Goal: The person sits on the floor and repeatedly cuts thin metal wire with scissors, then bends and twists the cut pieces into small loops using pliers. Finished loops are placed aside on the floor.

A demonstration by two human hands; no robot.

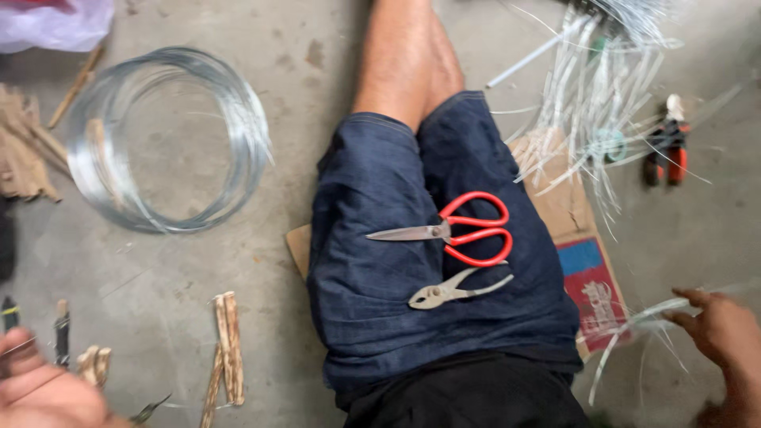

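Observation:
My right hand (720,326) at the lower right pinches a bundle of thin clear plastic strips (634,329). At the bottom left corner my left hand (36,388) is blurred; a thin wire seems to run through its fingers, close to short dark sticks (62,329). On my lap, on dark blue shorts (372,206), lie red-handled scissors (464,230) and bare metal pliers (452,289); neither hand touches them.
A coil of silver wire (170,139) lies on the concrete floor at left, with wood sticks (226,349) below it and more (24,150) at the left edge. Flattened cardboard (583,261) sits under my leg. Loose plastic strips (594,95) and orange-handled pliers (664,150) lie upper right.

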